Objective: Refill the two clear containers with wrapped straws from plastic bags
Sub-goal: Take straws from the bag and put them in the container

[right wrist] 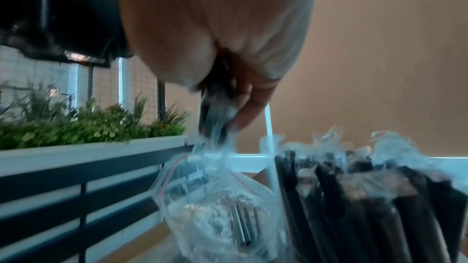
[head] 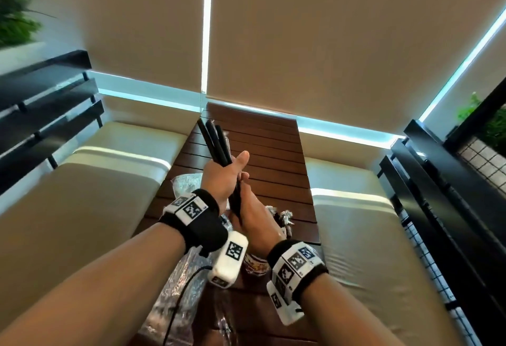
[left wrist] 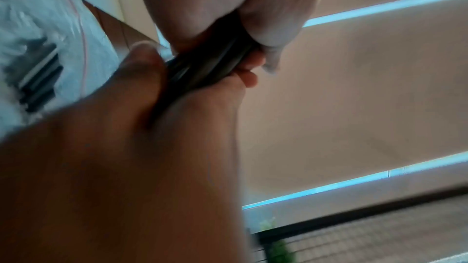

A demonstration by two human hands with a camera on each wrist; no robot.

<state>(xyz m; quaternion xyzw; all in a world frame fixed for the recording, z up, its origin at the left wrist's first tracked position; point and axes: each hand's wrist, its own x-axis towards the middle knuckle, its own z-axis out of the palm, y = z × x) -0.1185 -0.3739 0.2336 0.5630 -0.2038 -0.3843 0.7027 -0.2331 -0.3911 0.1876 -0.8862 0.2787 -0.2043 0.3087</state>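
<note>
Both hands hold one bundle of black wrapped straws [head: 216,140] up above the slatted wooden table [head: 273,148]. My left hand [head: 223,174] grips the bundle's middle, thumb up, while my right hand [head: 253,214] grips its lower end just below. The wrist views show the straws [left wrist: 207,67] clamped between the two hands, and their clear wrapper tails [right wrist: 215,119] hang under my right hand's fingers [right wrist: 249,103]. A clear container [right wrist: 354,207] packed with black straws stands at the right, its wrapper tops [head: 284,218] visible past my right hand. A zip plastic bag [right wrist: 215,207] holding a few straws lies below.
Another crumpled plastic bag [head: 182,288] lies on the near table under my left forearm, and one [head: 186,181] lies left of my hands. Beige bench cushions [head: 95,195] flank the table. Black railings [head: 438,195] and planters with green plants [right wrist: 88,127] border both sides.
</note>
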